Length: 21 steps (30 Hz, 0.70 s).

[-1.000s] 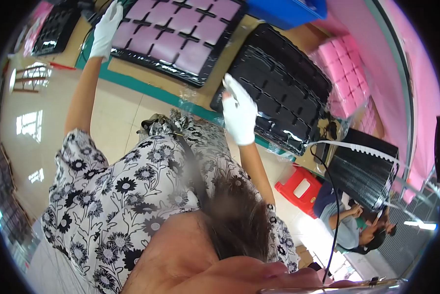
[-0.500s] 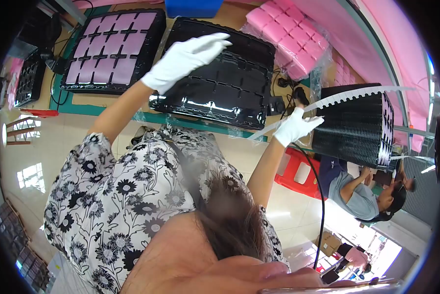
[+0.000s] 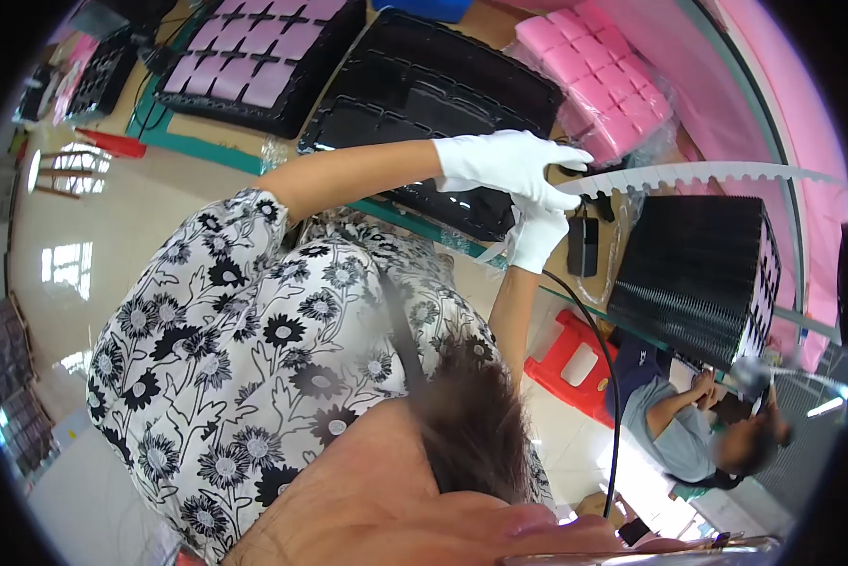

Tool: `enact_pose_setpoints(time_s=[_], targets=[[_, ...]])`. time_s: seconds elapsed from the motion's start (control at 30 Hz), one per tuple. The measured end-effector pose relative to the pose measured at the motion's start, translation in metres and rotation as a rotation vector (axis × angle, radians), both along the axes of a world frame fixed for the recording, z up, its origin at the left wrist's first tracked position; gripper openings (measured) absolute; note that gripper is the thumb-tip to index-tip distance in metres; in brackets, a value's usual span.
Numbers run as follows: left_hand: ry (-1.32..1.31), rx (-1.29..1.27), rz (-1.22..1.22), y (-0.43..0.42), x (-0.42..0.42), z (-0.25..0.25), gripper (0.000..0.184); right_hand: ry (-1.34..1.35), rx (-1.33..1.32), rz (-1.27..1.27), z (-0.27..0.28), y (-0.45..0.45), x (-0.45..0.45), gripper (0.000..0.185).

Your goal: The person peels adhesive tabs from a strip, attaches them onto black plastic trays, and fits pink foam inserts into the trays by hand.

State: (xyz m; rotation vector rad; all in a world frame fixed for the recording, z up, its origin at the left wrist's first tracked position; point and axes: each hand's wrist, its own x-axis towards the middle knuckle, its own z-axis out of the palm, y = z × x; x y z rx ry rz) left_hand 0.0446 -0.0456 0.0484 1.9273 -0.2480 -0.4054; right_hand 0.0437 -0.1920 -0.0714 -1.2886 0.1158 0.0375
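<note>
Over the table [image 3: 197, 148], left grip [image 3: 501, 162] hangs half-spread at white strip [image 3: 669, 177], right grip [image 3: 539, 236] unreadable.

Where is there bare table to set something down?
Bare tabletop shows between the blue bin and the wrapped pink foam; a narrow band fronts the pink-filled tray. It's crowded around the left hand and right hand: black tray, white notched strip, black box, tray stack.
</note>
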Motion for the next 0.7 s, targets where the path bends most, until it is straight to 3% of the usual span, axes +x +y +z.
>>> enact_pose_setpoints(time_s=[0.03, 0.13, 0.17, 0.23, 0.27, 0.33, 0.4, 0.43, 0.53, 0.6, 0.7], targets=[[0.057, -0.196, 0.02, 0.0, -0.002, -0.006, 0.067, 0.01, 0.0, 0.018, 0.001, 0.005, -0.003, 0.023], [0.19, -0.27, 0.006, 0.001, 0.0, -0.007, 0.051, 0.101, -0.067, 0.131, 0.009, 0.009, -0.01, 0.026], [0.223, -0.483, -0.042, 0.005, -0.004, -0.008, 0.036, -0.322, -0.557, 0.304, 0.008, 0.009, -0.013, 0.028], [0.276, -0.469, -0.042, 0.008, -0.008, 0.0, 0.034, 0.062, -0.431, 0.466, 0.038, 0.019, -0.031, 0.031], [0.33, -0.46, -0.042, 0.009, -0.011, 0.003, 0.031, 0.063, -0.429, 0.471, 0.048, 0.02, -0.043, 0.031], [0.333, -0.51, -0.004, 0.012, -0.019, 0.009, 0.029, 0.148, -0.135, 0.622, 0.056, 0.02, -0.057, 0.035], [0.532, -0.522, 0.127, 0.017, -0.026, 0.031, 0.028, 0.092, -0.258, 0.726, 0.041, 0.007, -0.051, 0.042], [0.347, -0.524, 0.099, 0.02, -0.024, 0.014, 0.033, 0.055, -0.195, 0.615, 0.039, 0.0, -0.05, 0.045], [0.316, -0.488, 0.069, 0.027, -0.027, 0.023, 0.036, 0.013, -0.022, 0.335, 0.052, -0.018, -0.042, 0.055], [0.324, -0.478, 0.066, 0.025, -0.027, 0.019, 0.036, -0.289, 0.232, 0.208, 0.061, -0.014, -0.035, 0.051], [0.337, -0.463, 0.055, 0.021, -0.028, 0.017, 0.036, -0.226, 0.152, 0.129, 0.074, -0.016, -0.027, 0.046]])
